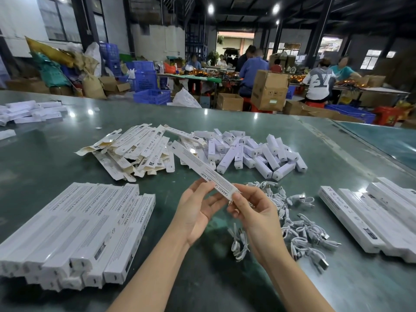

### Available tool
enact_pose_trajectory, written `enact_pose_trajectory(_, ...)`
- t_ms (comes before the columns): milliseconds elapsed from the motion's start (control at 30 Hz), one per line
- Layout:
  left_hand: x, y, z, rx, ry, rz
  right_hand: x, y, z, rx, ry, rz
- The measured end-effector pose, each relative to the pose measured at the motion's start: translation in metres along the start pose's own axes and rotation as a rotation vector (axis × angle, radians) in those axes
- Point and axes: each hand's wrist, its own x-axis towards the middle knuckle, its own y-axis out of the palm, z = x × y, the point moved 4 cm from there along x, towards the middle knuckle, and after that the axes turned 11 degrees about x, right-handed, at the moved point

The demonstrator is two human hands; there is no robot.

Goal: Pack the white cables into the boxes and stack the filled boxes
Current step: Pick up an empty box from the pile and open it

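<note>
Both hands grasp one long white box [203,170] above the table [225,278]. The left hand [198,208] pinches its near section; the right hand [254,218] pinches its near end. Loose white cables [299,228] lie just right of the hands.

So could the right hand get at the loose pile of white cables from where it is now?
Probably yes. The white cables lie on the table right beside the right hand, with nothing between them. But that hand pinches the end of the long box, so it must release first.
</note>
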Motion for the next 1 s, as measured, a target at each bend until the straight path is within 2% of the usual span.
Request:
enact_pose_trajectory(200,0.0,0.001,-0.001,0.051,0.009,-0.048,0.001,0.0,0.001,-0.032,0.025,-0.011)
enact_pose_trajectory(267,0.0,-0.004,-0.008,0.334,0.172,-0.205,0.002,-0.001,0.007,-0.224,-0.012,-0.034)
enact_pose_trajectory(333,-0.006,-0.01,-0.024,0.797,0.458,-0.442,0.002,-0.002,0.018,-0.447,-0.141,-0.068)
enact_pose_trajectory(367,-0.011,-0.009,-0.031,0.946,0.585,-0.496,0.001,0.0,0.024,-0.5,-0.216,-0.065)
enact_pose_trajectory(433,-0.016,-0.009,-0.037,1.13,0.737,-0.511,-0.003,0.004,0.033,-0.528,-0.345,0.0)
enact_pose_trajectory(500,-0.016,-0.009,-0.037,1.219,0.791,-0.483,-0.006,0.01,0.036,-0.608,-0.428,0.078)
enact_pose_trajectory(633,-0.014,-0.008,-0.033,1.262,0.784,-0.435,-0.007,0.011,0.033,-0.808,-0.537,0.053)
enact_pose_trajectory(733,-0.014,-0.009,-0.031,1.247,0.732,-0.488,-0.007,0.007,0.03,-0.807,-0.58,-0.037)
enact_pose_trajectory(800,-0.011,-0.013,-0.024,1.143,0.579,-0.496,-0.007,0.002,0.032,-0.756,-0.61,-0.119)
enact_pose_trajectory(867,-0.007,-0.007,-0.01,0.977,0.322,-0.351,-0.007,0.0,0.032,-0.786,-0.648,-0.153)
enact_pose_trajectory(933,-0.003,-0.001,0.003,0.887,0.164,-0.231,-0.005,0.003,0.027,-0.854,-0.627,-0.075)
enact_pose_trajectory(1000,-0.002,0.001,0.005,0.851,0.143,-0.228,-0.005,0.01,0.018,-0.908,-0.543,0.073)
